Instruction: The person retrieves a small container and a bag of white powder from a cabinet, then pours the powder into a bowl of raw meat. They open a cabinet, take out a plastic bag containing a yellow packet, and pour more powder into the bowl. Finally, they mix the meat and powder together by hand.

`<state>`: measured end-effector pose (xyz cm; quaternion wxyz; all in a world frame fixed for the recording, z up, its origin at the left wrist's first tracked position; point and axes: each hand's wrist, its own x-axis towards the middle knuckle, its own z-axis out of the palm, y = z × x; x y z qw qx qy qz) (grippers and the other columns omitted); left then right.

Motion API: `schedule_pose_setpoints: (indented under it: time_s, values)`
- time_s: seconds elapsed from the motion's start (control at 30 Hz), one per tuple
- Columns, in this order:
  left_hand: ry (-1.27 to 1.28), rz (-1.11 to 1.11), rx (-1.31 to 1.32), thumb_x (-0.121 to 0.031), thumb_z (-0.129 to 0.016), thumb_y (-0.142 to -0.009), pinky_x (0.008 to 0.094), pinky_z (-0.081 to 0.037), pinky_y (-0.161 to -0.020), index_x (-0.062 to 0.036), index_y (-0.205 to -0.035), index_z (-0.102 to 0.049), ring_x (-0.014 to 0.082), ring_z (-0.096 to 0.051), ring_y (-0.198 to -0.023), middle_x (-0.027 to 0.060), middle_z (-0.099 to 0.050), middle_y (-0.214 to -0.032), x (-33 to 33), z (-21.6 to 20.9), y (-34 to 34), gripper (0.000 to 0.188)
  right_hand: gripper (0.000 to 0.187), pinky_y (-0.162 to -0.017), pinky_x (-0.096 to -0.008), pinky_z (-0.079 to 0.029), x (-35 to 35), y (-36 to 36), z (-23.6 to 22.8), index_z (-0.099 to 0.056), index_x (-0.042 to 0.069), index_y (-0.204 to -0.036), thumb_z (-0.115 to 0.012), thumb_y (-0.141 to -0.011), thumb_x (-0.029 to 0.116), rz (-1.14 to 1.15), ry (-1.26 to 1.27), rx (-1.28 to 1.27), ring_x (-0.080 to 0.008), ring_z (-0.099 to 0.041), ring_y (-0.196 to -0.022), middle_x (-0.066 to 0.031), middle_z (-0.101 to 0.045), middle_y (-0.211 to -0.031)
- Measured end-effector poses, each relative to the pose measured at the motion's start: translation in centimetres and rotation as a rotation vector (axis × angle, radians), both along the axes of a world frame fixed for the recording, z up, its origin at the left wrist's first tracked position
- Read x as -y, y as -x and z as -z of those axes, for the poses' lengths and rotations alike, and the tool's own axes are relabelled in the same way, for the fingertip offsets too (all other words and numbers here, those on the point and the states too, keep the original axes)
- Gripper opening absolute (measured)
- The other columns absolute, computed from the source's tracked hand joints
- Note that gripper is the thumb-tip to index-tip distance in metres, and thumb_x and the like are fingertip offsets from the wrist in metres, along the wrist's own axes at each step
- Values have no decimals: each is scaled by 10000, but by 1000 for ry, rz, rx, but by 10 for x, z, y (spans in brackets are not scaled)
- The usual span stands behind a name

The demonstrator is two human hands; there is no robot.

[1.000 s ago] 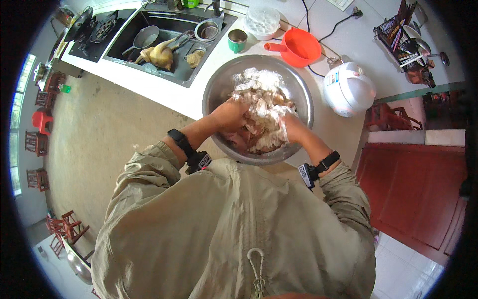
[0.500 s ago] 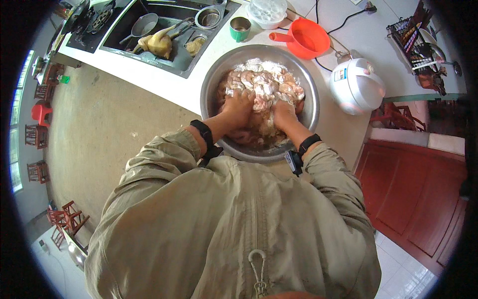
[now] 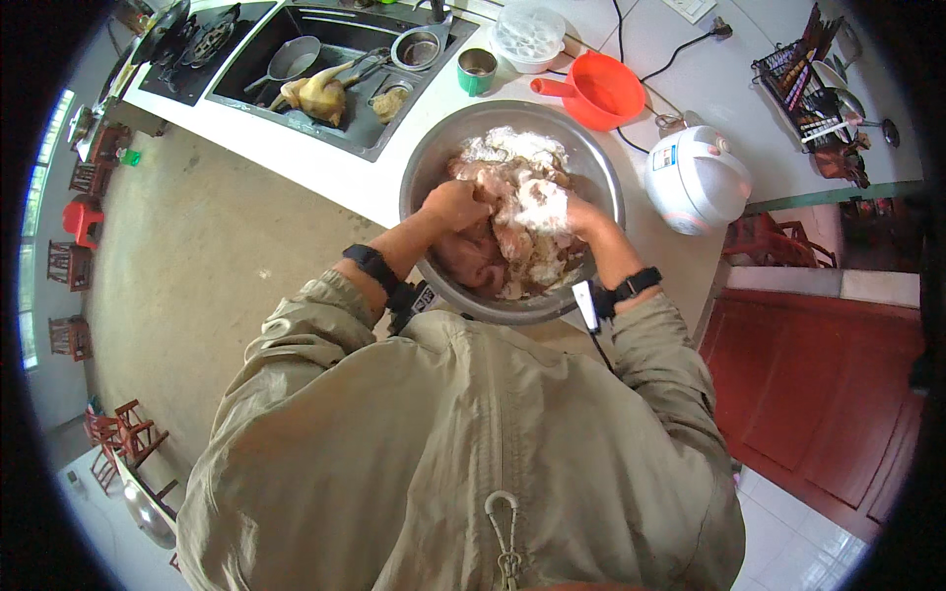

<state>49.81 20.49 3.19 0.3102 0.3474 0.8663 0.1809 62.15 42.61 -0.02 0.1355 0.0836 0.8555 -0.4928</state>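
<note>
A wide steel basin (image 3: 415, 155) on the counter holds a heap of raw intestines (image 3: 471, 258), pinkish, slick and folded, with white powder over much of them. On the heap's left side, my left hand (image 3: 456, 205) has its fingers curled into the folds. Opposite it, my right hand (image 3: 579, 217) grips a thickly powdered part of the heap; its fingertips are hidden in the white coating. The powder lies heaviest at the far side and around the right hand. Both wrists wear black straps with small devices.
Beyond the basin are a red dipper (image 3: 603, 91), a green-sided cup (image 3: 476, 71) and a white tub (image 3: 528, 37). A white rice cooker (image 3: 698, 179) stands at right. The sink (image 3: 370, 150) at left contains a plucked chicken (image 3: 317, 97) and a pan (image 3: 294, 59).
My hands have moved apart, the right one lifting rightward and the left one curling closed. The intestines between them have shifted, with powdered parts now bunched near the right hand.
</note>
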Motion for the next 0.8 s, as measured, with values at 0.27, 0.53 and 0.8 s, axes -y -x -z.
schedule_pose_setpoints:
  time_s: [0.27,0.53,0.8]
  values:
    - [150,-2,-162,-310,-748,-670,472,-465,-984,-196,-1484,-296,417,-499,-1235,191,-320,-1493,-23,-16,1,938,726,-947,-440,-465,-9,26,-14,-541,68,-1280,-692,-733,520,27,-531,-51,-399,-576,-1097,-220,-608,-1205]
    - [-26,167,67,-324,-781,-573,394,-469,-971,41,-1297,-473,384,-575,-1133,248,-617,-1178,-73,39,53,867,524,-917,-456,-476,-24,78,81,-618,33,-1194,-585,-870,444,269,-428,138,-408,-595,-1081,-268,-621,-1147]
    - [-465,179,266,-212,-737,-606,381,-517,-830,-48,-1175,-620,326,-665,-898,192,-694,-967,-59,39,63,604,372,-843,-435,-496,-21,56,92,-655,30,-1044,-686,-787,298,257,-299,-27,-367,-642,-970,-211,-662,-1062]
